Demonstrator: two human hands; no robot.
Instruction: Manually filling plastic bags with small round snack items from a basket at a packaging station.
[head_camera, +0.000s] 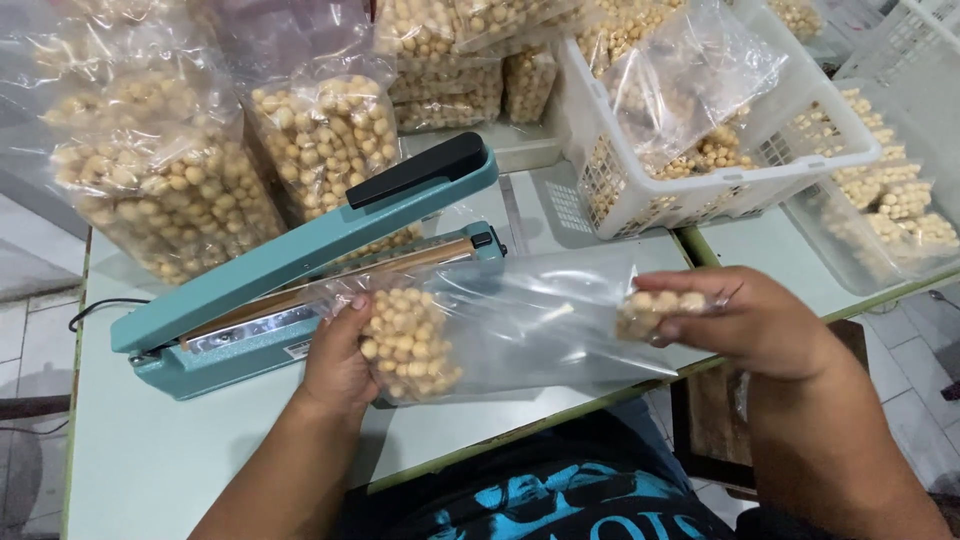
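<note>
Left hand (340, 365) fingers clamp a crinkly clear bag (500, 325) of round beige balls; right hand (750, 320) fingers pinch its other end (seemingly the open mouth).

The left hand (338, 365) covers part of the clear bag (500, 325); the heat sealer's (300, 265) cord (95, 308) drops behind the desk (150, 460) edge; top bags are cropped.

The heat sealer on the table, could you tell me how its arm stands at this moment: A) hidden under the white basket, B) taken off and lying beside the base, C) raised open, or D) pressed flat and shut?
C: the heat sealer has its teal arm with the black handle tilted up off the base, so the sealing strip shows beneath it, while the left hand holds a clear bag of round snacks beside it.
</note>
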